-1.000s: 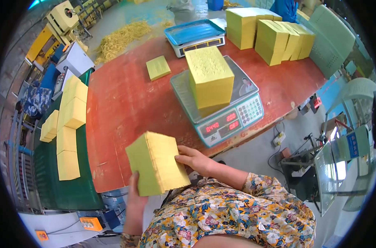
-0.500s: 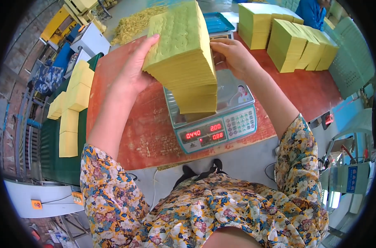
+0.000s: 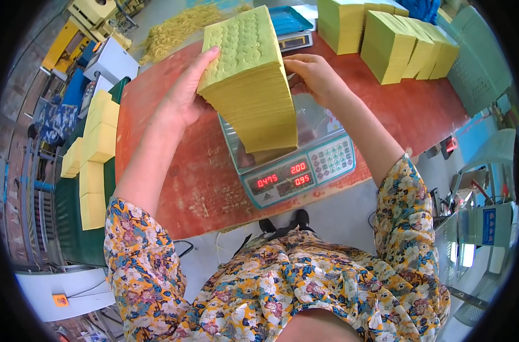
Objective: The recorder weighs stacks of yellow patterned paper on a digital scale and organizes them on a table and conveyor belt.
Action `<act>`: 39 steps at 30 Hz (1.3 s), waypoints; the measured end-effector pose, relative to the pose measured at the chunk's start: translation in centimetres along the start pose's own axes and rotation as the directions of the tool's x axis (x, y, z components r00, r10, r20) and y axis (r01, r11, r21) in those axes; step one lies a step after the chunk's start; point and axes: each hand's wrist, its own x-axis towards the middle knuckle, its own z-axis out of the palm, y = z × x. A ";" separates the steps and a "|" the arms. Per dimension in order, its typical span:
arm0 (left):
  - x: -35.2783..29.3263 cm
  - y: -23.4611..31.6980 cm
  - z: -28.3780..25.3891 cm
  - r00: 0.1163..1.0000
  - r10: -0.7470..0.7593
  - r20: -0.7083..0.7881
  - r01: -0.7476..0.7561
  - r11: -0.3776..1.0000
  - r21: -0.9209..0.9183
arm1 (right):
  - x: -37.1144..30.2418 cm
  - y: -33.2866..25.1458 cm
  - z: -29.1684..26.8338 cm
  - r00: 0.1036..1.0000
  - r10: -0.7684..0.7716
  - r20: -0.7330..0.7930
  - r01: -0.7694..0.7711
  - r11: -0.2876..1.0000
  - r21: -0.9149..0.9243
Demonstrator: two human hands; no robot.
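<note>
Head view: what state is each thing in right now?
Stack, standing on near scale
Near scale, switched on, red digits lit
Left grip, thumb on stack, other fingers hidden
Right grip, fingers bent at stack's right side
Far scale, partly hidden
Far stacks, standing on table
Left blocks, lined up
Scraps, heaped loosely

Landmark: teal-and-white electronic scale (image 3: 299, 175). Over its pan we find a tall yellow paper stack (image 3: 248, 94) blocking passage, left hand (image 3: 186, 94) and right hand (image 3: 316, 80) at its sides. Left of the scale we have bare red wooden tabletop (image 3: 171, 188), the left forearm (image 3: 148, 151) spanning it. Right: more open top beyond the right forearm (image 3: 370, 131). Behind, a blue-trayed scale (image 3: 293, 21) obstructs; behind-right, we meet upright yellow paper blocks (image 3: 385, 48).
</note>
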 end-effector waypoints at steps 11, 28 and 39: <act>1.2 -0.6 -1.1 0.996 0.042 0.084 -0.053 0.990 0.132 | -1.3 -0.1 -0.3 0.977 -0.109 -0.182 0.050 0.952 -0.302; 5.7 -11.8 3.2 0.965 0.185 -0.187 -0.259 0.796 -0.547 | 0.2 2.7 1.9 0.984 -0.103 -0.145 0.135 0.963 0.233; 2.9 -10.9 3.5 0.901 0.121 -0.418 -0.318 0.839 -0.442 | 0.6 5.1 0.1 0.989 -0.123 -0.083 0.130 0.987 0.091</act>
